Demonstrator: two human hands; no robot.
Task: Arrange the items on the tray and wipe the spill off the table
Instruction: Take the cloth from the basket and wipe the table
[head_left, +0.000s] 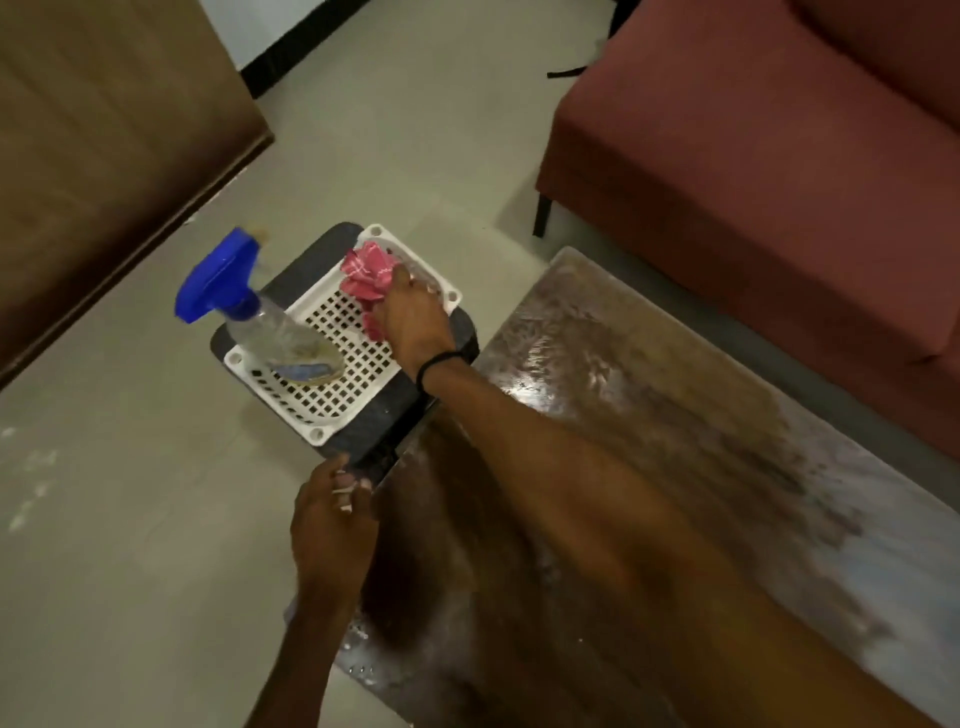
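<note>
A white perforated tray rests on a small dark stool beside the table. In its near-left part stands a clear spray bottle with a blue trigger head, tilted to the left. A crumpled pink cloth lies at the tray's far corner, and my right hand is closed on it from the right. My left hand hovers at the table's left edge with fingers loosely curled and nothing in it. The glossy brown table shows streaky wet smears.
A red sofa stands along the far right side of the table. A brown wooden panel fills the upper left. Pale tiled floor surrounds the stool.
</note>
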